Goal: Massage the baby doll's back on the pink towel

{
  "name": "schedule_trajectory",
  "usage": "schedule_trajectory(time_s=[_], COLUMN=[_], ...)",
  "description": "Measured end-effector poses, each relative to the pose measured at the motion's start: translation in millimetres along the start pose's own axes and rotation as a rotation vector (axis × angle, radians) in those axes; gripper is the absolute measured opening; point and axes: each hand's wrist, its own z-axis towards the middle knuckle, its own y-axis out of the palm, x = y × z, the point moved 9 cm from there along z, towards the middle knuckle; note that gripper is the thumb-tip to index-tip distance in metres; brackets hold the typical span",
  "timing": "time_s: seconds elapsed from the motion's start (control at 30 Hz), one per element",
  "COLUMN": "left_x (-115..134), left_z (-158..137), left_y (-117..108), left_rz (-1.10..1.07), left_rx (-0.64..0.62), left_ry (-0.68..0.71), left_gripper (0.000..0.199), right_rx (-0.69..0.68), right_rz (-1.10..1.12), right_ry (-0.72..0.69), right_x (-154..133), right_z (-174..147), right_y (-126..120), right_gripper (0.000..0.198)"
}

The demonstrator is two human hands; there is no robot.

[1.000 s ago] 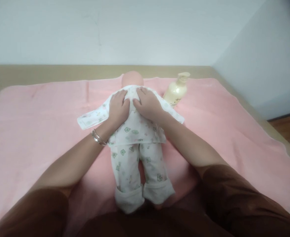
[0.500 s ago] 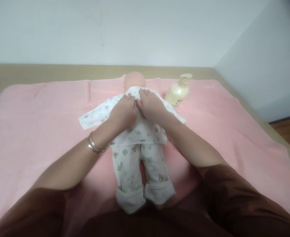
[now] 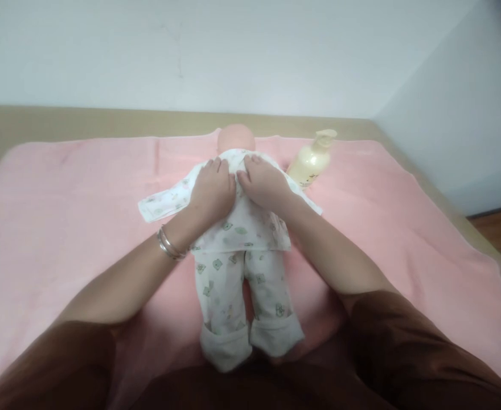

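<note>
A baby doll (image 3: 236,138) lies stretched out with its bald head away from me; no face shows. It wears a white printed shirt (image 3: 238,232) and matching trousers (image 3: 220,287) with turned-up cuffs. My left hand (image 3: 213,189) rests on the left of the doll's upper body, fingers extended over the cloth and thumb alongside. On the right of the upper body lies my right hand (image 3: 264,181), its fingers laid on the shirt and slightly bent, thumb toward the middle. Neither hand grips anything. A narrow strip of shirt shows between my thumbs.
A pale yellow pump bottle (image 3: 311,162) leans at the doll's upper right, near my right hand. Under everything spreads a pink blanket (image 3: 71,228) on a tan surface (image 3: 105,121). White walls (image 3: 250,51) stand behind and to the right.
My left hand's fingers have straightened from a more curled pose and lie flatter on the shirt. My right hand stays nearly in place. The view has shifted slightly.
</note>
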Motion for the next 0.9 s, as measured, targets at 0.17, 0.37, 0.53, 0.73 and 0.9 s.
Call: schedule_trajectory(time_s=[0.17,0.37,0.53,0.73,0.9], left_x=[14.5,-2.3,-25.5,-8.8,10.6], left_z=[-12.9,4.1,16.7,7.9,-6.7], left_y=[-3.3,-3.3,0.1,-1.0,-12.6], left_rz=[0.069,-0.102,-0.221,-0.054,-0.083], left_rx=[0.016,-0.027,-0.040,0.007,-0.067], left_ry=[0.028,0.074,-0.077,0.003,0.030], left_gripper=[0.052,0.031,0.029,0.036,0.023], right_rx=[-0.040,0.035,0.098,0.029,-0.085], right_rz=[0.064,-0.172,-0.252,-0.127,0.032], right_ry=[0.078,-0.014,-0.118,-0.045,-0.040], right_x=[14.6,-10.0,-31.9,-12.7,8.6], right_z=[9.9,-10.2,-27.1,-7.1,11.0], right_y=[1.8,5.1,5.0,1.6,6.3], right_gripper=[0.047,0.051,0.054,0.046,0.052])
